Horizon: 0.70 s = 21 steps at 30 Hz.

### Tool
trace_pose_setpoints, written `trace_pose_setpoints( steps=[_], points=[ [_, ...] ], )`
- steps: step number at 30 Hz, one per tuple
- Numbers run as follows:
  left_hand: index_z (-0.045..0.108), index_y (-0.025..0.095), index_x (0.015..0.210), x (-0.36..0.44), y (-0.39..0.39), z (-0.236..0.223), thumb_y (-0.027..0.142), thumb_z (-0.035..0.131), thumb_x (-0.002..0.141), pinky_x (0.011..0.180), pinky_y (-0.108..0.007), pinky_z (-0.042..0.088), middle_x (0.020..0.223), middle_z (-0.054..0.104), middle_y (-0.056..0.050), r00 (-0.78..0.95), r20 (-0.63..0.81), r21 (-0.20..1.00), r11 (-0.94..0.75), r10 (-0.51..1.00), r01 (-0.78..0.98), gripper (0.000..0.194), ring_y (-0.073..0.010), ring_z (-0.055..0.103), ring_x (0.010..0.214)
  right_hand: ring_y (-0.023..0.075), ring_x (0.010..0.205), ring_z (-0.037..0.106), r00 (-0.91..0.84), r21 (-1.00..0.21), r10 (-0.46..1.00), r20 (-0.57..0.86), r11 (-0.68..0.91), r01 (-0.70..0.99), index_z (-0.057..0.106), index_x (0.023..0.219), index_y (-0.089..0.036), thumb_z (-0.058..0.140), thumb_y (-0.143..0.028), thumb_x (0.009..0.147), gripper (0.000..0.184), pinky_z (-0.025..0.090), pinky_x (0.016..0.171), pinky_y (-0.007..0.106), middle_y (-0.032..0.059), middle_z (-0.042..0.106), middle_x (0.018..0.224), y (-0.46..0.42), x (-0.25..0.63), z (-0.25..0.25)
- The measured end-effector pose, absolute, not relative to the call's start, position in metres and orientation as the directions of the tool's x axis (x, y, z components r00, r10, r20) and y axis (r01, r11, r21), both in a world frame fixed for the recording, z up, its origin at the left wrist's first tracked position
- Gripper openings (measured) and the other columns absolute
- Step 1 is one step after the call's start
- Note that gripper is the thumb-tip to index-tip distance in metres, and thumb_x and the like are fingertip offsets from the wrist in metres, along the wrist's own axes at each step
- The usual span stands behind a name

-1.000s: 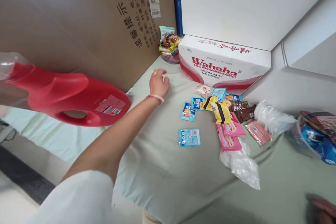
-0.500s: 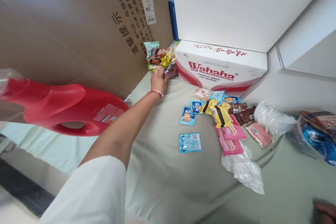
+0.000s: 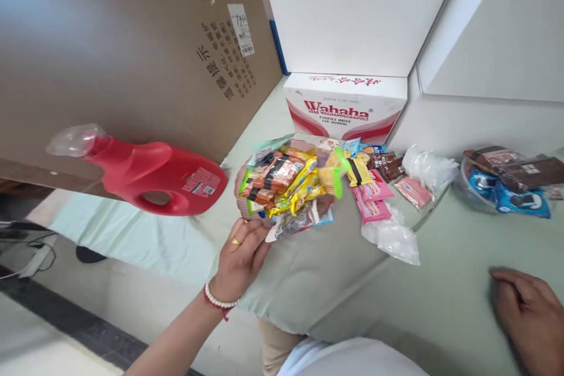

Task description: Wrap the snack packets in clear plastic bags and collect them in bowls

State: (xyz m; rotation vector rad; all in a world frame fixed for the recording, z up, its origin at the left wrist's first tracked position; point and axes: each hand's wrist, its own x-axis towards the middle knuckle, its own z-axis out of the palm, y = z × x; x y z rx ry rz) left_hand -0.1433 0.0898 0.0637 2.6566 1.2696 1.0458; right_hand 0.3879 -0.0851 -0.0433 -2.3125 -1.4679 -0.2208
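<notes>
My left hand [image 3: 243, 259], with a ring and a beaded bracelet, grips the near edge of a ribbed, bowl-like container [image 3: 241, 183] heaped with packaged snacks [image 3: 282, 169]. Brown, yellow and clear wrappers fill it, and bright green pieces show at its right. Most of the container is hidden under the packets. Far to the right my right hand [image 3: 529, 311] rests on the cloth, fingers curled in and nothing seen in them. Loose pink packets [image 3: 372, 195] and a yellow packet [image 3: 359, 171] lie just right of the container.
A red jug [image 3: 163, 179] lies on its side at left, against a big cardboard sheet [image 3: 132, 59]. Behind stands a Wahaha box [image 3: 348, 108]. Clear plastic [image 3: 392, 235], a white bundle [image 3: 425, 170] and a clear bowl [image 3: 469, 194] of snacks are at right. A pale green cloth [image 3: 445, 282] covers the table.
My left hand has drawn the snack-filled container from the back corner toward me, now over the spot of the loose blue packets. More of my right hand has come into view.
</notes>
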Motion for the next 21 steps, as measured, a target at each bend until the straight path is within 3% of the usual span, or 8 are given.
trace_pose_setpoints(
  steps=[4,6,7,9,12,16,18,21],
  points=[
    [0.066,0.021,0.095,-0.073,0.101,0.086,0.029,0.076,0.087,0.076,-0.028,0.048,0.089,0.066,-0.002,0.166,0.465,0.757,-0.488,0.869,0.435,0.015,-0.0160,0.060,0.083,0.0330,0.091,0.072,0.439,-0.302,0.821,0.366,-0.341,0.890,0.066,0.089,-0.034,0.045,-0.043,0.082,0.024,0.057,0.075,0.048,0.0068,0.074,0.094,-0.087,0.392,-0.047],
    [0.064,0.020,0.090,-0.034,0.122,0.089,0.040,0.078,0.085,0.067,-0.023,0.045,0.083,0.060,0.001,0.052,0.246,0.966,-0.249,0.968,0.075,0.025,-0.0112,0.054,0.073,0.0323,0.091,0.072,0.446,-0.323,0.815,0.371,-0.337,0.884,0.068,0.088,-0.033,0.046,-0.041,0.082,0.024,0.056,0.076,0.047,0.0074,0.074,0.094,-0.088,0.391,-0.047],
    [0.063,0.019,0.089,-0.015,0.133,0.090,0.043,0.082,0.081,0.067,-0.022,0.045,0.083,0.059,0.002,0.038,0.127,0.984,-0.121,0.991,-0.131,0.032,-0.0097,0.053,0.071,0.0316,0.090,0.072,0.450,-0.335,0.811,0.372,-0.335,0.881,0.069,0.088,-0.032,0.046,-0.040,0.082,0.025,0.056,0.077,0.047,0.0080,0.074,0.095,-0.088,0.390,-0.047],
    [0.059,0.019,0.085,0.019,0.154,0.089,0.043,0.089,0.072,0.060,-0.019,0.040,0.078,0.055,0.005,0.107,-0.069,0.887,0.110,0.992,-0.448,0.040,-0.0062,0.046,0.064,0.0302,0.090,0.071,0.453,-0.363,0.809,0.374,-0.322,0.874,0.070,0.088,-0.028,0.046,-0.039,0.083,0.027,0.055,0.081,0.045,0.0090,0.074,0.096,-0.088,0.389,-0.048],
    [0.053,0.018,0.078,0.056,0.173,0.085,0.036,0.087,0.076,0.052,-0.018,0.034,0.067,0.050,0.007,0.240,-0.300,0.656,0.382,0.923,-0.650,0.039,-0.0032,0.034,0.051,0.0283,0.091,0.070,0.462,-0.409,0.805,0.372,-0.304,0.860,0.073,0.087,-0.023,0.046,-0.038,0.084,0.031,0.053,0.086,0.044,0.0096,0.073,0.097,-0.087,0.389,-0.049],
    [0.048,0.018,0.072,0.077,0.174,0.084,0.036,0.073,0.091,0.049,-0.019,0.033,0.059,0.046,0.006,0.397,-0.396,0.444,0.552,0.828,-0.706,0.036,-0.0050,0.033,0.047,0.0262,0.087,0.068,0.572,-0.578,0.766,0.295,-0.333,0.745,0.074,0.086,-0.021,0.051,-0.037,0.082,0.029,0.051,0.088,0.044,0.0085,0.073,0.094,-0.086,0.387,-0.041],
    [0.052,0.017,0.076,0.079,0.161,0.084,0.036,0.066,0.096,0.049,-0.019,0.035,0.062,0.051,0.004,0.454,-0.373,0.385,0.580,0.810,-0.718,0.031,-0.0056,0.037,0.048,0.0249,0.081,0.066,0.712,-0.742,0.666,0.222,-0.358,0.567,0.075,0.091,-0.022,0.060,-0.041,0.082,0.026,0.051,0.085,0.045,0.0077,0.072,0.092,-0.087,0.380,-0.028],
    [0.062,0.016,0.087,0.084,0.125,0.080,0.039,0.062,0.098,0.055,-0.021,0.042,0.073,0.060,0.001,0.578,-0.364,0.339,0.682,0.731,-0.649,0.026,-0.0069,0.046,0.054,0.0274,0.090,0.067,0.784,-0.964,0.620,0.037,-0.184,0.191,0.074,0.111,-0.030,0.069,-0.057,0.080,0.041,0.053,0.086,0.049,0.0089,0.072,0.109,-0.093,0.358,0.006]
  ],
)
